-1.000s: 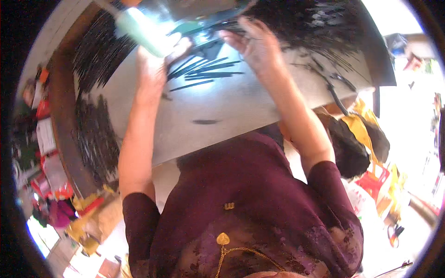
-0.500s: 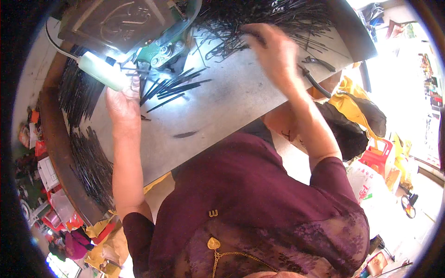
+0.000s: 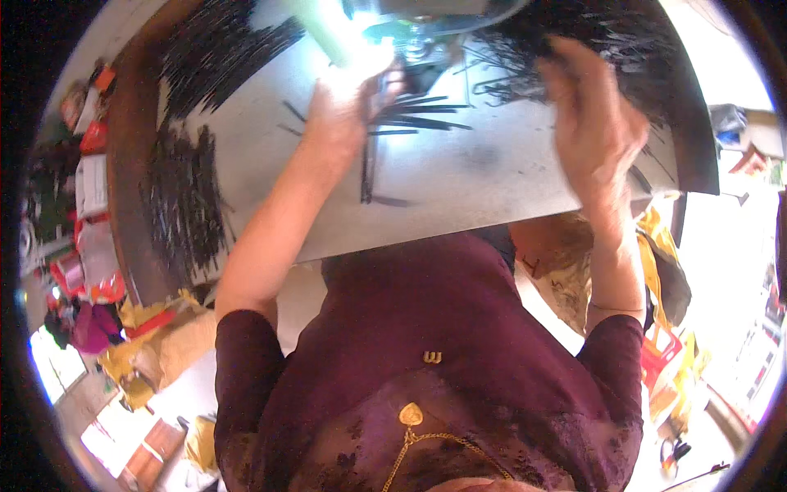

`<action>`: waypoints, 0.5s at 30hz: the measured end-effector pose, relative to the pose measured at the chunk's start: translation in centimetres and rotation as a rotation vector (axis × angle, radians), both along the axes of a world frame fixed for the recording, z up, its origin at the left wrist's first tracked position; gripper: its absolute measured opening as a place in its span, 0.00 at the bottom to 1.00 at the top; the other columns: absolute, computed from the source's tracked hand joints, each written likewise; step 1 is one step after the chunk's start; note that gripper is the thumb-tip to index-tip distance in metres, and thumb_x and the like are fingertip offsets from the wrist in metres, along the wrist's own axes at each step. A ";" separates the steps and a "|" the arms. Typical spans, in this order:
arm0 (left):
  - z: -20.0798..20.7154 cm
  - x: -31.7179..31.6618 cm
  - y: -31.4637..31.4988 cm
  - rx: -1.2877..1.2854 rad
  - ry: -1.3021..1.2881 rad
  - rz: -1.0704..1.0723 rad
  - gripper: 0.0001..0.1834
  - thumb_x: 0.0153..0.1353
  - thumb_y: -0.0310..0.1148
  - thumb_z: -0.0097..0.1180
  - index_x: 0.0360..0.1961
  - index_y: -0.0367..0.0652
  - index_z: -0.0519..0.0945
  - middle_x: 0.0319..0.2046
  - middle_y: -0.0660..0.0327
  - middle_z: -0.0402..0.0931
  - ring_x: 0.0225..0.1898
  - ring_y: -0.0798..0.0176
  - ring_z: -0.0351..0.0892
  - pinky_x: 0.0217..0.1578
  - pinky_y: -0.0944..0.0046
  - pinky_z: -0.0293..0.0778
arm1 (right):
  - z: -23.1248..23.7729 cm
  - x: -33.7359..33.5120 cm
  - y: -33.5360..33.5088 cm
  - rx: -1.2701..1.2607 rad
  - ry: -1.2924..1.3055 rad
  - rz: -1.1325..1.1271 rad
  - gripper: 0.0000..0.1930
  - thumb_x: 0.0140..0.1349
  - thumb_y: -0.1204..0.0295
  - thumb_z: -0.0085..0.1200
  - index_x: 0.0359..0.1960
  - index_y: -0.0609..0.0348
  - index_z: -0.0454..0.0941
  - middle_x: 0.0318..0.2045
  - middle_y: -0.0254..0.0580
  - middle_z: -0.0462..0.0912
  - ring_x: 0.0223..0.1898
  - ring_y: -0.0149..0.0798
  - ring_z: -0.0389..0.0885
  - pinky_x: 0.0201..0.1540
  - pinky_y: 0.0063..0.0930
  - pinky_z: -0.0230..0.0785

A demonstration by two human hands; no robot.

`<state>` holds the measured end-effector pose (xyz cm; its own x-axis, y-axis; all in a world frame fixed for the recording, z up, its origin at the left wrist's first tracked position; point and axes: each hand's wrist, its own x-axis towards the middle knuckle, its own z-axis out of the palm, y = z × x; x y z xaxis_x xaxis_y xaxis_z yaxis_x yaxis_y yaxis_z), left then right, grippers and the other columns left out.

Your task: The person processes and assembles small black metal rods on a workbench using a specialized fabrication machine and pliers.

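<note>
Under a bright lamp [image 3: 321, 29], my left hand [image 3: 340, 102] is closed beside the machine. Thin black strips [image 3: 367, 168] stick out below its fingers toward me, with a shadow on the table beside them. More loose black strips [image 3: 426, 115] fan out on the grey table just right of that hand. My right hand [image 3: 597, 123] is at the near edge of a tangled heap of black strips [image 3: 631, 41]. Its thumb and forefinger point into the heap. Motion smears the fingers, and whether they grip a strip cannot be made out.
Neater bundles of black strips lie on the left, one farther back [image 3: 217, 53] and one nearer [image 3: 184, 193]. A raised brown rim [image 3: 131, 164] borders the grey metal table [image 3: 492, 176]. The machine [image 3: 422, 41] at the back is partly lost in glare. Yellow bags [image 3: 660, 246] hang at right.
The view has shifted, so the table and machine appear turned and higher. My left hand has drawn away from the machine, with strips pointing toward me. My right hand remains by the heap.
</note>
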<state>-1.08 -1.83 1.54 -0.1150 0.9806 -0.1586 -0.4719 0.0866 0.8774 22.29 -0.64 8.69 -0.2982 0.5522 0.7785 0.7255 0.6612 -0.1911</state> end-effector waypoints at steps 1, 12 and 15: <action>-0.4 0.2 0.2 0.009 0.003 -0.015 0.13 0.58 0.28 0.60 0.43 0.38 0.74 0.35 0.60 0.78 0.35 0.67 0.79 0.36 0.71 0.77 | -0.5 -2.0 -1.3 -0.251 0.035 0.052 0.10 0.61 0.64 0.56 0.42 0.50 0.77 0.23 0.39 0.81 0.22 0.43 0.81 0.21 0.33 0.70; -1.4 0.3 1.6 0.163 0.087 0.006 0.12 0.58 0.27 0.59 0.42 0.36 0.78 0.34 0.61 0.79 0.33 0.70 0.79 0.35 0.71 0.77 | -6.8 -8.5 1.8 -1.217 0.764 0.255 0.13 0.65 0.66 0.51 0.40 0.65 0.77 0.16 0.34 0.75 0.13 0.23 0.68 0.14 0.19 0.58; -1.4 0.3 1.8 0.181 0.108 0.009 0.11 0.58 0.29 0.59 0.42 0.37 0.79 0.33 0.63 0.79 0.32 0.71 0.78 0.34 0.72 0.76 | -6.7 -8.7 1.9 -1.227 0.866 0.279 0.13 0.65 0.66 0.51 0.42 0.65 0.76 0.16 0.34 0.75 0.13 0.23 0.66 0.14 0.18 0.55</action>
<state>-0.73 -0.07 0.10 -0.1307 0.9908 0.0342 -0.3743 -0.0813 0.9237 13.61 1.23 2.01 -0.2066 0.9711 -0.1193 -0.0112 -0.1242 -0.9922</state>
